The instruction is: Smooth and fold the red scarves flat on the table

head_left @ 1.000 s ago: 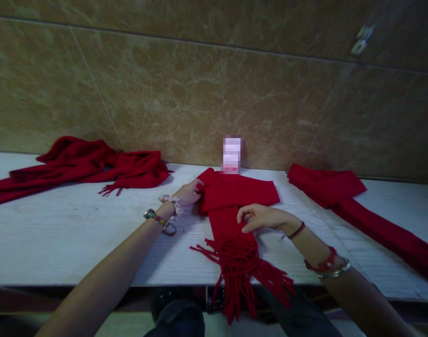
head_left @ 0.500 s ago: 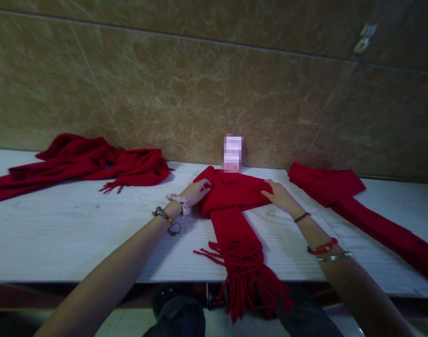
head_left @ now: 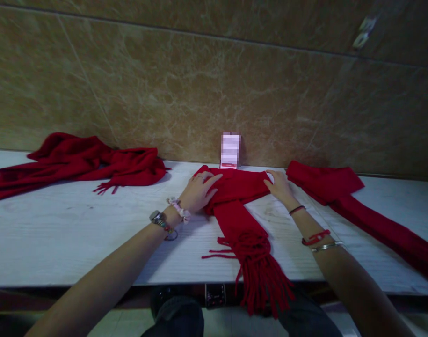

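Centrally, left hand (head_left: 199, 189) and right hand (head_left: 280, 187) press flat, fingers spread, on the folded red scarf (head_left: 240, 196), its fringed tail crossing the bench's (head_left: 76, 234) near edge.

Table (head_left: 76, 234): before the wall (head_left: 199, 84).
Centre: folded scarf (head_left: 236, 201) on the table, fringe (head_left: 259, 276) over the near edge; small box (head_left: 230, 150) behind it, against the wall.
Hands: left hand (head_left: 199, 189) on its left end, right hand (head_left: 279, 187) on its right end.
Sides: heaped scarf (head_left: 83, 161) far left; long scarf (head_left: 340, 196) right.

right scarf (head_left: 375, 220) cut off, box (head_left: 230, 150) blurred
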### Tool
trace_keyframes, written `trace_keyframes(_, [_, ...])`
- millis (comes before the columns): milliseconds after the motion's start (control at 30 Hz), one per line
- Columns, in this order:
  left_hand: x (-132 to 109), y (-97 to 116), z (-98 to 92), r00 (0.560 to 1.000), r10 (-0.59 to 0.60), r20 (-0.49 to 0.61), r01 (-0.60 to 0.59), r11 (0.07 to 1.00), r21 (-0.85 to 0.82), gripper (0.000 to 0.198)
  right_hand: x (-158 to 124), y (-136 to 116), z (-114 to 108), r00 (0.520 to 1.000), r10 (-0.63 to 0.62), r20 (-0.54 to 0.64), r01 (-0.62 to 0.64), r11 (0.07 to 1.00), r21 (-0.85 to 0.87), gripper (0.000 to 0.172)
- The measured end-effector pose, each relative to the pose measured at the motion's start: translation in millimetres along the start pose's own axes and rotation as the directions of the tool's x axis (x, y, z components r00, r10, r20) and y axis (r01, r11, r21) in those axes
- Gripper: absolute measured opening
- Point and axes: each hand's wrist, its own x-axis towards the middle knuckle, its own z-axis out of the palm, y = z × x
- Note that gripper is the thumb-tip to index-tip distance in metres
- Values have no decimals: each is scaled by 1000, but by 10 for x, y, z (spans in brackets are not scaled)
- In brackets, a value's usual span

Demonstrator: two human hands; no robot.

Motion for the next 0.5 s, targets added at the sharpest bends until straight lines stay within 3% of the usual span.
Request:
trace_keyframes(67, [-44,141,-16,949,284,135,-274,957,-91,42,-81,-136,-121,996,-94,-8,94,995,14,31])
trace_keyframes(133, [-52,209,24,866,413,281,-385,911,-149,41,-189,-321,-237,956,-255,145,235,961,143,25])
trace_keyframes(167, [-36,203,57,846,409,341,-384,913,-141,41,-251,-423,-276,903,-341,262,284,930,234,23])
trace_keyframes(233, [22,112,118,847,326,420,-323,943,-80,40,-376,-621,-296,739,-499,453,352,859,372,21])
trace_keyframes(300, [83,-47,147,865,225,450,-245,969,-14,39,-487,-787,-244,616,-586,526,424,810,406,23])
trace_keyframes(367, [109,-206,139,883,160,441,-191,981,25,38,-572,-907,-162,558,-620,551,486,783,389,28])
trace_keyframes(500, [63,-340,102,888,151,433,-177,984,20,43,-691,-1047,-86,515,-642,568,506,762,403,46])
